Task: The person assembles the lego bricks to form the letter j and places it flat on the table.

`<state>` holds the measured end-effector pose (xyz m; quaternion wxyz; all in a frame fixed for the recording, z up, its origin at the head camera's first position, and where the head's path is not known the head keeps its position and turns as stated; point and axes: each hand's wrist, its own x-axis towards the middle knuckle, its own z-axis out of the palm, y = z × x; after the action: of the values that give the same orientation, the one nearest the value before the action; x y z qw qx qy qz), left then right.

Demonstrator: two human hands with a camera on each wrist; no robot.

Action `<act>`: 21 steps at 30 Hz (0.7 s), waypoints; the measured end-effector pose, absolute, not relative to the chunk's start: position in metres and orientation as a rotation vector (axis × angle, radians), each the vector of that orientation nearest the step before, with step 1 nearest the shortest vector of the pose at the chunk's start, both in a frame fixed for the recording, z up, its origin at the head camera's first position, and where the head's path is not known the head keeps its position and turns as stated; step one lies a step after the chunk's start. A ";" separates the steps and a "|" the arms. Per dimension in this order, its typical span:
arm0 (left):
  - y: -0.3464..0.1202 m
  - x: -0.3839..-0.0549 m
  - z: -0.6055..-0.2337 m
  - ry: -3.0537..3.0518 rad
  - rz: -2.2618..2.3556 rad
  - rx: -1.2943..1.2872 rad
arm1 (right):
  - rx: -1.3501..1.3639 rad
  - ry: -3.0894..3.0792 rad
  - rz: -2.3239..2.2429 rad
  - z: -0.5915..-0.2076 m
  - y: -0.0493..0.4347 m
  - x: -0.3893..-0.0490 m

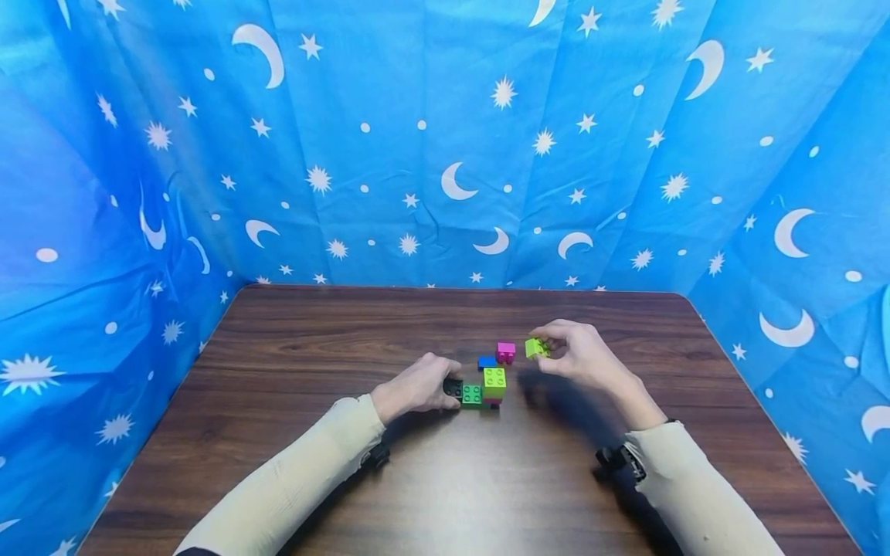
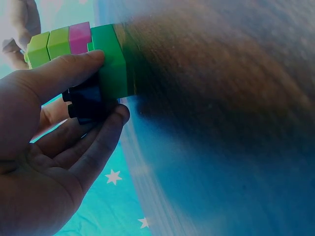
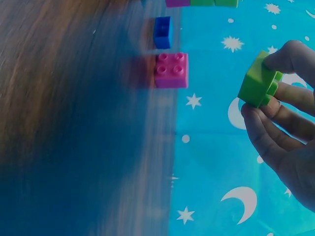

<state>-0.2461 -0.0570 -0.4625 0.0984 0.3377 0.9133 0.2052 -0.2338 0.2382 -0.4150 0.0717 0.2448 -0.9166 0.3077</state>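
Observation:
My left hand [image 1: 416, 384] grips a black toy brick [image 2: 86, 101] at the left end of a joined block build on the table. Next to it in the build is a green brick [image 1: 472, 394]. At the build's right end rises a stack with a magenta brick [image 2: 79, 38] low down and lime bricks [image 1: 494, 378] above it. Thumb and fingers of my right hand [image 1: 587, 357] pinch a loose lime brick [image 3: 258, 81], held in the air right of the build and tilted, its studs turned toward the fingers.
Behind the build lie a blue brick [image 3: 163, 33] and a loose magenta brick [image 3: 172, 70], the latter studs toward the right wrist camera. All stand on a dark wooden table [image 1: 313, 332]. A blue cloth [image 1: 410, 100] with moons and stars hangs around its back and sides.

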 end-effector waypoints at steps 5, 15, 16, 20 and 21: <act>-0.057 -0.247 -0.462 2.699 0.606 0.983 | 0.778 -2.758 0.884 -0.409 0.232 -0.231; -0.057 -0.247 -0.462 2.685 0.631 0.964 | 0.924 -2.670 0.841 -0.405 0.221 -0.228; -0.058 -0.247 -0.462 2.683 0.629 0.964 | 0.931 -2.669 0.841 -0.404 0.220 -0.227; -0.058 -0.247 -0.462 2.689 0.620 0.983 | 0.957 -2.681 0.836 -0.402 0.214 -0.225; -0.058 -0.247 -0.462 2.694 0.617 0.988 | 0.964 -2.684 0.833 -0.401 0.212 -0.225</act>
<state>-0.2472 -0.0582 -0.4617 0.1030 0.3348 0.9130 0.2090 -0.2247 0.2121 -0.4007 0.0852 0.3234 -0.9001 0.2794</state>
